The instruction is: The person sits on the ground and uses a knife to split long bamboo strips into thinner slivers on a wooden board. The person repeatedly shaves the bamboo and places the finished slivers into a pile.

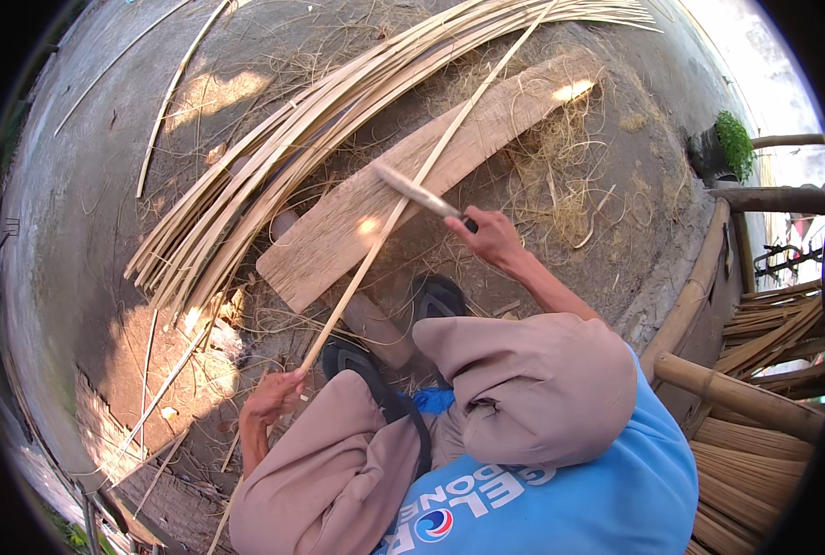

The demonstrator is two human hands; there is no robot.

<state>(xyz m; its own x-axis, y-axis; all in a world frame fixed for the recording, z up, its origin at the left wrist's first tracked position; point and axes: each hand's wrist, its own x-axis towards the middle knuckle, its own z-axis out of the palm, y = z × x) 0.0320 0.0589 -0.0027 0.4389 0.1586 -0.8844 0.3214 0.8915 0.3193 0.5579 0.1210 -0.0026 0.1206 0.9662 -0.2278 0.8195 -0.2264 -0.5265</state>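
Above fibre-strewn ground [639, 231], the hands [494, 238] grip a knife [420, 192] (right) and a strip [347, 297] (left) crossing a plank [325, 238].

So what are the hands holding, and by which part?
Left hand: the long pale strip, near its lower end. Right hand: the knife, by its dark handle.

A rustic, open-air workshop for strip material is indicated. The rough ground [89, 185] is littered with curled shavings [560, 171], and a bundle of long, pale strips [329, 106] is laid beside a wooden plank [338, 222]. Hand work is evidenced by a knife [417, 191]. Further bundles [755, 472] are stacked beyond a pole railing [741, 398]; outdoor exposure is shown by sunlight patches [214, 97].
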